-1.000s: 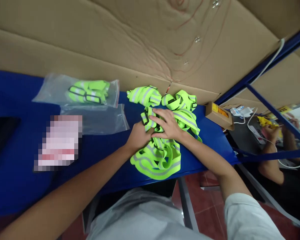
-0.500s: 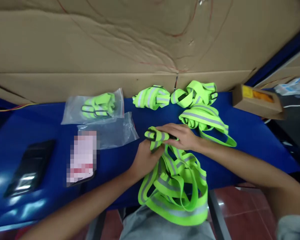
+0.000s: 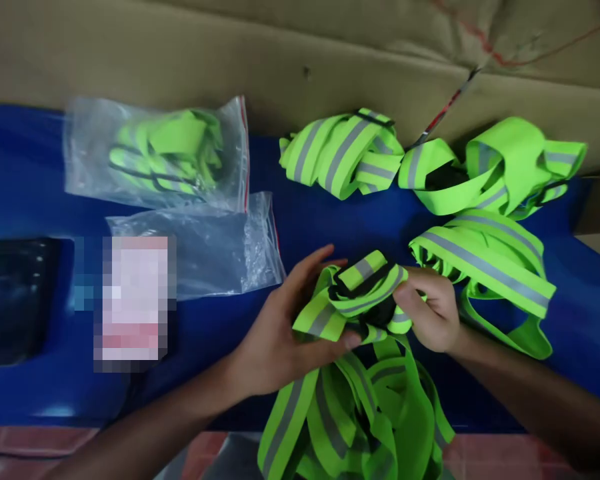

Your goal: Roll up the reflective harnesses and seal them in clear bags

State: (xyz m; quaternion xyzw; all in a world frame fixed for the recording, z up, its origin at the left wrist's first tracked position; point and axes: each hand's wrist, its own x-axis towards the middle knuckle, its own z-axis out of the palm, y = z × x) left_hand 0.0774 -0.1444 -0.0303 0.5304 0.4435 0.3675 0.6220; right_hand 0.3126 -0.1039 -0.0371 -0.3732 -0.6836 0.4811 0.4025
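Observation:
A neon-yellow strap with grey reflective stripes (image 3: 365,280) is partly bundled between my hands, with black buckles showing. My left hand (image 3: 285,327) cups the bundle from the left, thumb below it and fingers behind. On the right side, my right hand (image 3: 433,307) pinches the bundle between thumb and curled fingers. Long loose loops of the strap hang below over the table's front edge. A similar folded strap (image 3: 485,260) lies just right of my right hand. Two more strap bundles (image 3: 340,153) (image 3: 510,167) rest farther back.
On the blue table (image 3: 220,347), a clear bag with a strap inside (image 3: 170,153) lies at the back left. A flat clear bag (image 3: 210,253), a blurred-out phone (image 3: 135,293) and a black object (image 3: 15,300) are nearer. Cardboard (image 3: 180,53) stands behind.
The view has moved closer and the table items look larger. My hands have spread apart around the bundle, my right hand moving to its right side, and the bundle has turned to show its buckle.

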